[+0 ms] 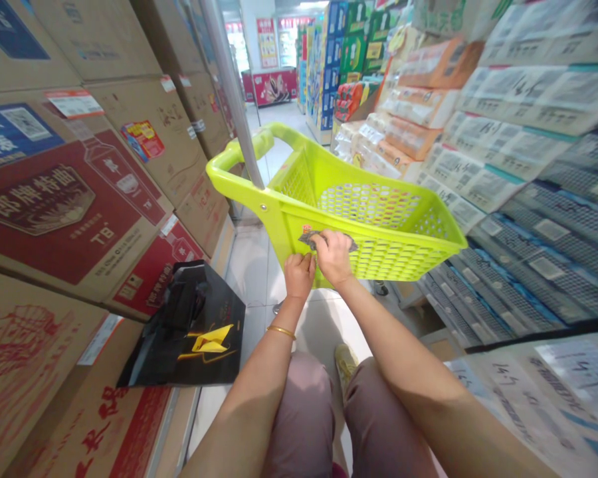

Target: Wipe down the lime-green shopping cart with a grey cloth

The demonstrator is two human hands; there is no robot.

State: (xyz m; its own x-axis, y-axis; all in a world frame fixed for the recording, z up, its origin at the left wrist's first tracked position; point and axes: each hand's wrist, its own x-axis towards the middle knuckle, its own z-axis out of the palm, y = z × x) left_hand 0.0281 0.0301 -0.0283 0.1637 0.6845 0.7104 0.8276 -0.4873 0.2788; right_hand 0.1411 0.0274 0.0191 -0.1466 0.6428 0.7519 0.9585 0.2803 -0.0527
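Observation:
A bright green plastic shopping cart (284,229) stands in front of me, its side panel facing my hands. My right hand (333,255) is closed on a dark grey cloth (351,244), which lies against that panel next to a small red sticker (307,230). Just to the left and slightly lower, my left hand (299,273) has its fingers curled in at the panel. Whatever it may hold is hidden. The two hands are very close together. Inside the cart basket I see no goods in the visible part.
Stacked cardboard cartons (74,199) line the left side, with a black bag (214,299) on the floor before them. Packaged goods (508,126) are piled along the right. A metal pole (236,93) rises by the cart handle. Further back stands a red-panelled freezer (274,86).

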